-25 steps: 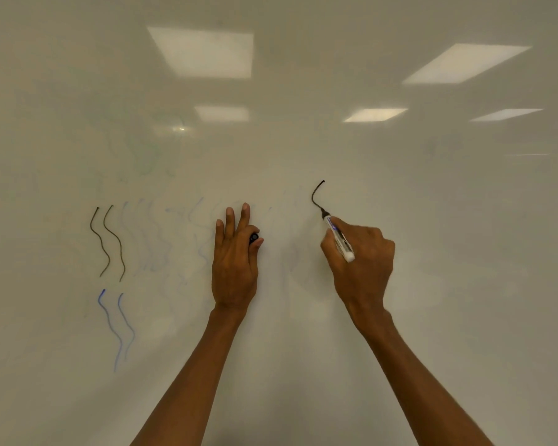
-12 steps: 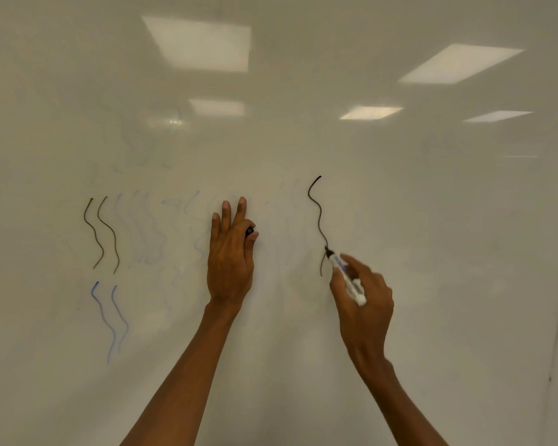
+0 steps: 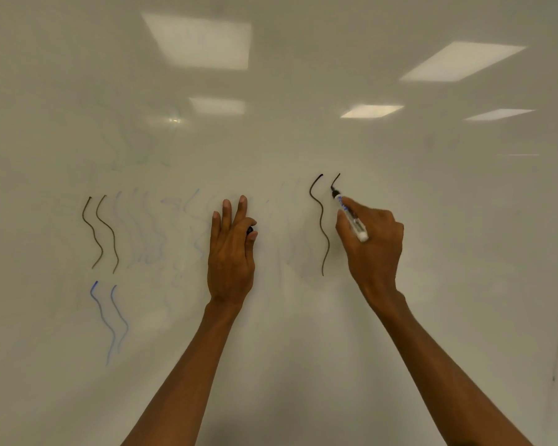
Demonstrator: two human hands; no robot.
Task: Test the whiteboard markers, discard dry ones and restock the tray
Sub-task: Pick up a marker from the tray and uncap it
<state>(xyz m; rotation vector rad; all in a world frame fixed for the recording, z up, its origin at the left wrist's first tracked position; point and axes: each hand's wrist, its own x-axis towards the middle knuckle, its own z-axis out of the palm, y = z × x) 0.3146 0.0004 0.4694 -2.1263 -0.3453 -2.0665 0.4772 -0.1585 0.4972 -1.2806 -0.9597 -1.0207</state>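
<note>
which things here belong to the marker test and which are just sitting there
In the job: marker in right hand, dark cap pinched in left hand, whiteboard, black strokes at the marker tip.
Just there: dark squiggles and blue squiggles far left, ceiling light reflections.

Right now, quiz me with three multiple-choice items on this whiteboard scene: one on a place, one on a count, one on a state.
1. Where is the marker tip?
A) at the top edge
B) just right of the long black line
C) at the right edge

2. How many blue lines stand at lower left?
A) one
B) two
C) four

3. The right hand's marker is:
A) capped
B) lying flat
C) uncapped, tip on the whiteboard

Answers: 1 B, a short stroke ends at the tip beside that line; 2 B, one pair shows there; 3 C, its bare tip touches the board.
</note>
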